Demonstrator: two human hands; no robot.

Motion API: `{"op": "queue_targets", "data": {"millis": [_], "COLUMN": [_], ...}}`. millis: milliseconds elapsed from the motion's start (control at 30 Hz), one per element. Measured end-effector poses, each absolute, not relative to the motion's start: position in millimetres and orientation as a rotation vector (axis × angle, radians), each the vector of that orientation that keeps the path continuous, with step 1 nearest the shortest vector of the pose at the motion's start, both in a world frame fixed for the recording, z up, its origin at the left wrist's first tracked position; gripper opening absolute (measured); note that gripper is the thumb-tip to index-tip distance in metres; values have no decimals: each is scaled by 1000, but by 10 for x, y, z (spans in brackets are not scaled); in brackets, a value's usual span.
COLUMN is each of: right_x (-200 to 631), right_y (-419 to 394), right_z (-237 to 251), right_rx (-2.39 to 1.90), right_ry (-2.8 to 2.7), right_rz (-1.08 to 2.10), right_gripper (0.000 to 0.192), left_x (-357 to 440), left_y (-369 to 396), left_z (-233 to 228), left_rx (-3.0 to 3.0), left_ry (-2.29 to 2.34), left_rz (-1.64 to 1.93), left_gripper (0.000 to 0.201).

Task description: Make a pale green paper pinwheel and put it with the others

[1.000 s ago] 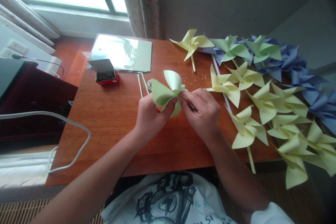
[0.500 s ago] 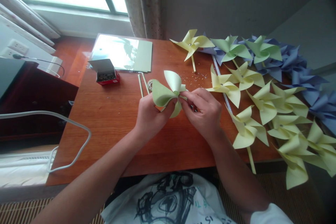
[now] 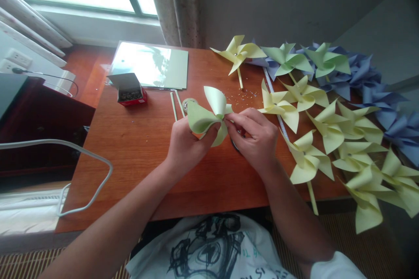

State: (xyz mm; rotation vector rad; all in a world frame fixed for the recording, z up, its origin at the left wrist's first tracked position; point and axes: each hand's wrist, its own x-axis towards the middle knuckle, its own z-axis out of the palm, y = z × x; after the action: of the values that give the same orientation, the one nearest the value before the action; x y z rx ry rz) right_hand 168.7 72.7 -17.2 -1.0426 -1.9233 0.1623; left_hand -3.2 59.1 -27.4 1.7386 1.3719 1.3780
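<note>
My left hand (image 3: 191, 141) is closed on a light green paper pinwheel (image 3: 201, 118), its thumb near the centre where the curled blades meet. My right hand (image 3: 253, 133) pinches at that centre from the right, thumb and index finger together. Whether a small pin sits between those fingertips is hidden. A dark curved object shows partly beneath my right hand, too covered to name. Just beyond my left hand lie two thin pale green sticks (image 3: 173, 106) and a roll of tape (image 3: 186, 104), partly covered by the pinwheel.
A red open box (image 3: 132, 101) of small dark pieces stands at the left. Behind it lie green sheets (image 3: 178, 69). Finished yellow pinwheels (image 3: 306, 157), green ones (image 3: 288, 59) and blue ones (image 3: 381, 96) crowd the right. A white cable (image 3: 109, 168) loops over the left edge.
Both hands keep nearly the same hold on the pinwheel. The view has shifted slightly, and a little more of the dark curved object shows under my right hand.
</note>
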Motion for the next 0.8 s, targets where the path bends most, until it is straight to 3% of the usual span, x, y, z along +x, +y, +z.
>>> {"op": "queue_targets", "data": {"millis": [800], "right_x": [1718], "right_y": [762], "right_z": [-151], "right_rx": [-1021], "right_ry": [-1918], "right_rz": [219], "right_gripper": [10], "left_x": [-8], "left_y": [588], "left_z": [-248], "left_rx": [1606], "left_ry": [1318], "left_rz": [1415], "left_gripper": [6]}}
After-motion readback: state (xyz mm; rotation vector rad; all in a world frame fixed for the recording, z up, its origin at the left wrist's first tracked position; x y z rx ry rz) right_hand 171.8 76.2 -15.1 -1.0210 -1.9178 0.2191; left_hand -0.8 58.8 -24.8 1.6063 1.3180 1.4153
